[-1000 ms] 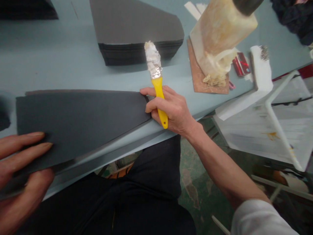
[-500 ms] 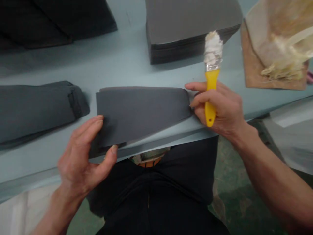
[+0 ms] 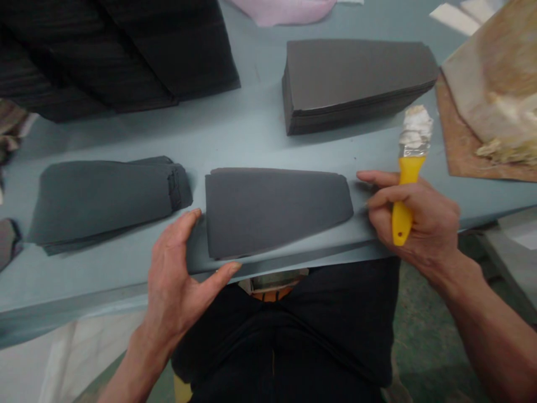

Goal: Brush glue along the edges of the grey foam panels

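A dark grey tapered panel (image 3: 277, 212) lies flat on the blue-green table near its front edge, on top of at least one similar piece. My left hand (image 3: 180, 263) is beside its wide left end, thumb and fingers spread, holding nothing. Past the narrow right end, my right hand (image 3: 423, 218) grips a yellow-handled paintbrush (image 3: 403, 218). The brush stands bristles away from me, and its bristles are caked with white paste. The index finger of that hand points toward the panel without touching it.
A neat stack of grey panels (image 3: 361, 75) stands behind. Left lies a looser pile of dark pieces (image 3: 104, 193), with tall black stacks (image 3: 126, 50) farther back. At the right, a paste-smeared container (image 3: 495, 84) sits on a brown board (image 3: 457, 145). Pink cloth (image 3: 285, 8) lies at the far edge.
Both hands have drawn away from the panel's ends, the left now apart from its edge. The panel lies more squarely over the piece below. The camera view has shifted, showing more of the table.
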A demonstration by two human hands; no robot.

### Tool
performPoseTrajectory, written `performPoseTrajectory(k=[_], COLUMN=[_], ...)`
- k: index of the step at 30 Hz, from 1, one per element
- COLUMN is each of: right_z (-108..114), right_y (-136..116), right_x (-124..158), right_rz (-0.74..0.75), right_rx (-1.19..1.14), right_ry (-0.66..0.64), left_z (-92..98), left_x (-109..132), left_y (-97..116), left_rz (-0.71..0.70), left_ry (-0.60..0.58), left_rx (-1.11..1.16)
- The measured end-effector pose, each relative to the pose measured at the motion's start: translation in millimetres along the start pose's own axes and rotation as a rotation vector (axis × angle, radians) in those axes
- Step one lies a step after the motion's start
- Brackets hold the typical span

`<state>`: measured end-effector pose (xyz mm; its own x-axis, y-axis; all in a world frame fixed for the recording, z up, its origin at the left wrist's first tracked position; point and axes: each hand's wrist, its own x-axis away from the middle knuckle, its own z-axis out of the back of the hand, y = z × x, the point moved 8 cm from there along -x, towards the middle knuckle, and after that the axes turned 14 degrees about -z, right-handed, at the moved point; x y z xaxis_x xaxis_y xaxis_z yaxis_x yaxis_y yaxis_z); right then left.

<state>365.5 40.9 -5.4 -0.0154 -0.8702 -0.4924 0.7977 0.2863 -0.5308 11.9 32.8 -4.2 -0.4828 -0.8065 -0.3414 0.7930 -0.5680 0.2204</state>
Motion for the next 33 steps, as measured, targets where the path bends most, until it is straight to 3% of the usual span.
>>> performPoseTrajectory(k=[9,16,33], right_z=[-6,-8,-12], right_y=[-7,-14,-13], right_x=[4,3,6], right_rz=[-0.011,0.041,0.061], right_rx=[0.025,0.023,0.048], right_ry=[-0.077,-0.122,-0.083], left_z=[-12.0,-10.1,-13.4], left_x=[4,-4,-6], left_y=[0,3,2], left_rz=[-0.063,-0.097,-0.089], left_ry=[-0.026,-0.015,-0.081], left_rx=[-0.055,-0.04,-0.029])
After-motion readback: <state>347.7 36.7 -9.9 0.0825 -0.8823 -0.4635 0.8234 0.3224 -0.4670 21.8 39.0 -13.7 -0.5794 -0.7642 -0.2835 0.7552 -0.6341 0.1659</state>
